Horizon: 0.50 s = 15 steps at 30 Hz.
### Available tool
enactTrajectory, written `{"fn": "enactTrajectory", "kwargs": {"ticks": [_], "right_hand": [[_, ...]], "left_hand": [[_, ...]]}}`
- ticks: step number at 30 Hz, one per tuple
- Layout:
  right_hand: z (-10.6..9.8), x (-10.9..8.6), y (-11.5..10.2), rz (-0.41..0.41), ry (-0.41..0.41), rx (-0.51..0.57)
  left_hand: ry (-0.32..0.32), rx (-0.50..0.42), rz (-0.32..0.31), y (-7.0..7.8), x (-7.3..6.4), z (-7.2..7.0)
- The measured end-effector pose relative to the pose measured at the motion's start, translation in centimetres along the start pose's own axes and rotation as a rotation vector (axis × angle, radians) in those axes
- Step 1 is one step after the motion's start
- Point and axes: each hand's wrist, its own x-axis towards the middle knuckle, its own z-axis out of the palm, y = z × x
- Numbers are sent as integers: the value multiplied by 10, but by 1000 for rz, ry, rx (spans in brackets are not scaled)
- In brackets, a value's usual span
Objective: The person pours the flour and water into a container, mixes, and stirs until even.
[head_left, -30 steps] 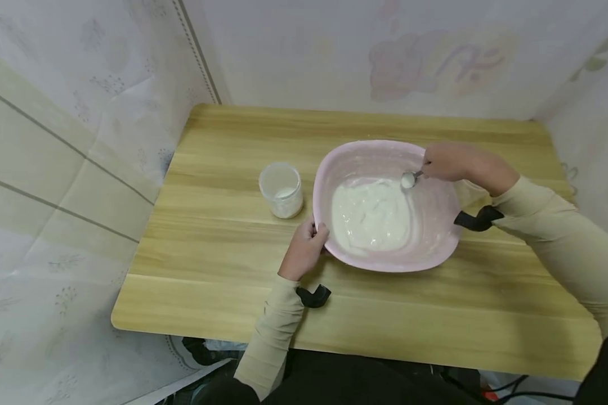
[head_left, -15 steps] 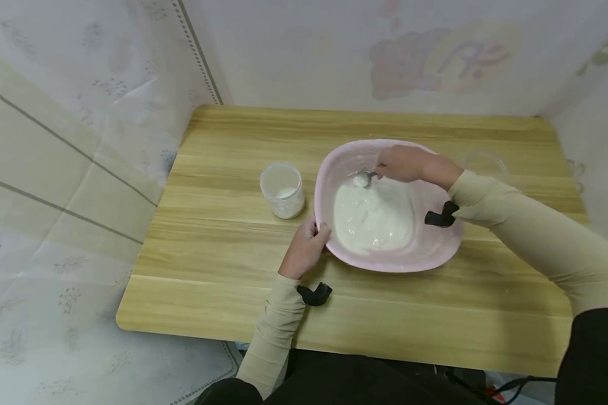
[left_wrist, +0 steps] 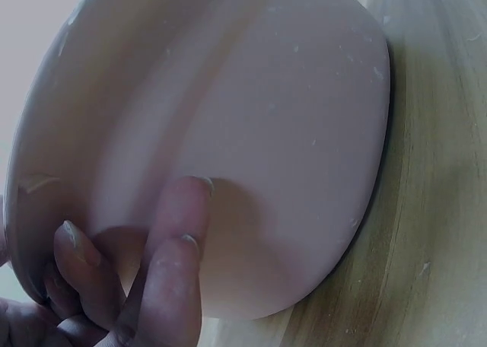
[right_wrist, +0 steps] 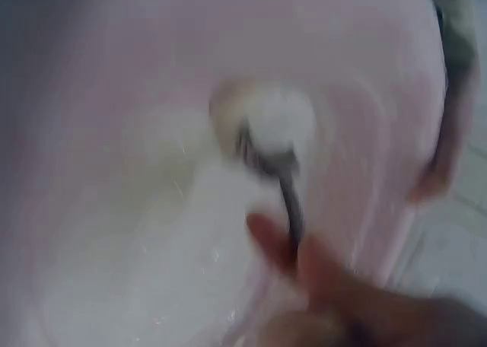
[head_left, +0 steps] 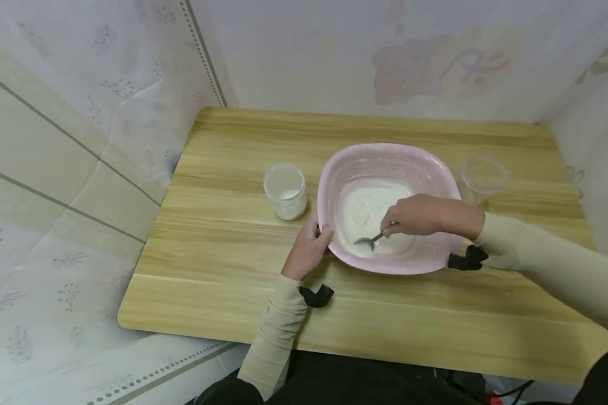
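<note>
A pink plastic basin stands on the wooden table with thick, glossy white liquid spread over its bottom. My left hand grips the basin's left rim, thumb on top. From the left wrist view, its fingers lie against the basin's outer wall. Over the liquid, my right hand pinches the handle of a small metal spoon, whose head is low at the near left part of the basin. The right wrist view is blurred, but white stuff shows at the spoon's head.
Left of the basin stands a clear plastic cup with some white content. Another clear cup is at the right, beyond my right forearm. Patterned cloth hangs behind the wooden table.
My right hand has swept the spoon from the basin's far right side leftward, then down toward me. The right-hand cup has come into view. My left hand keeps its grip on the rim.
</note>
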Motion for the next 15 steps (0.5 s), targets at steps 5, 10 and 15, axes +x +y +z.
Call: {"fn": "enactTrajectory", "kwargs": {"ticks": [5, 10, 15], "right_hand": [[-9, -25, 26, 66, 35, 13], [-16, -30, 57, 182, 260, -71], [-10, -30, 63, 273, 282, -183]], "left_hand": [[4, -5, -4, 1, -1, 0], [7, -11, -8, 2, -2, 1], [2, -11, -4, 1, -1, 4]]}}
